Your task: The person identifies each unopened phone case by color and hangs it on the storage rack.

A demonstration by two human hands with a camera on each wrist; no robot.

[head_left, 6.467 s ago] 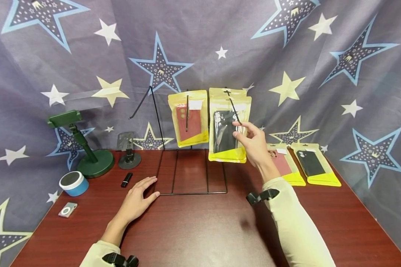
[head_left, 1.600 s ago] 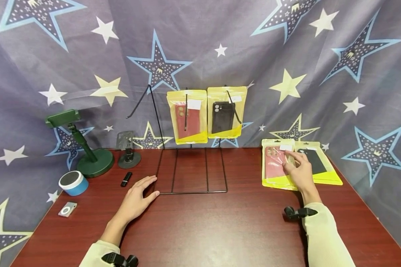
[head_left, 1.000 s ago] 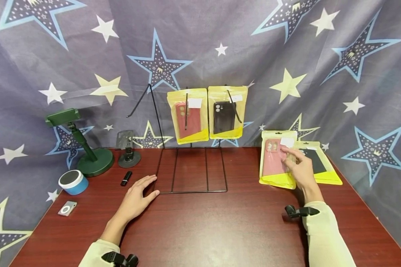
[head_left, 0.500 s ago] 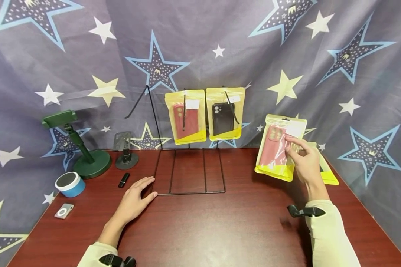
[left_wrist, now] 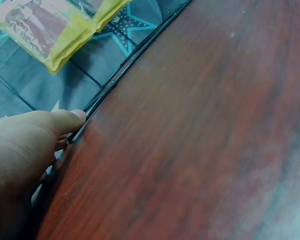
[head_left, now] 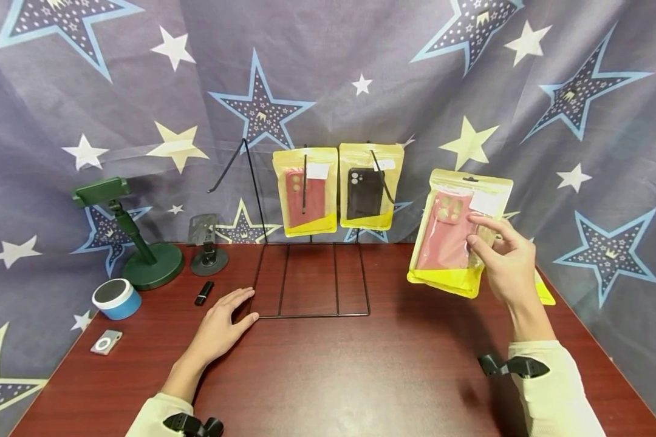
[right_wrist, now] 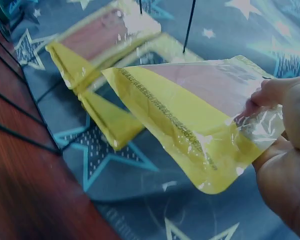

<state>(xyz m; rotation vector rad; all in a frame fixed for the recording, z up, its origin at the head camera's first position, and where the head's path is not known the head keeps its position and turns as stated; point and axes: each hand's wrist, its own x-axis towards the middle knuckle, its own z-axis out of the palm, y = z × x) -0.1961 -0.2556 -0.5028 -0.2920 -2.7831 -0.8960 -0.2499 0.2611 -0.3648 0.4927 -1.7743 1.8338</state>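
Note:
My right hand (head_left: 511, 255) pinches the right side of a yellow-edged clear pouch (head_left: 443, 243) with a pink phone case in it, lifted off the table and leaning slightly. In the right wrist view this pouch (right_wrist: 190, 110) is seen from its yellow bottom end. My left hand (head_left: 221, 328) rests on the table, fingers extended, fingertips and thumb at the front left corner of a black wire rack (head_left: 311, 316). On the rack hang a pouch with a pink phone case (head_left: 306, 200) and one with a black phone case (head_left: 365, 194), side by side on hooks.
Another pouch (head_left: 543, 291) lies at the right, mostly hidden behind my right hand. At the left are a green phone stand (head_left: 155, 267), a small dark stand (head_left: 210, 258), a black stick (head_left: 204, 293), a blue-and-white round speaker (head_left: 117, 299) and a small silver player (head_left: 106, 342).
Earlier my right hand was at the right hook with a black-case pouch. It then took the pink-case pouch from the table and raised it. The left hand stays put.

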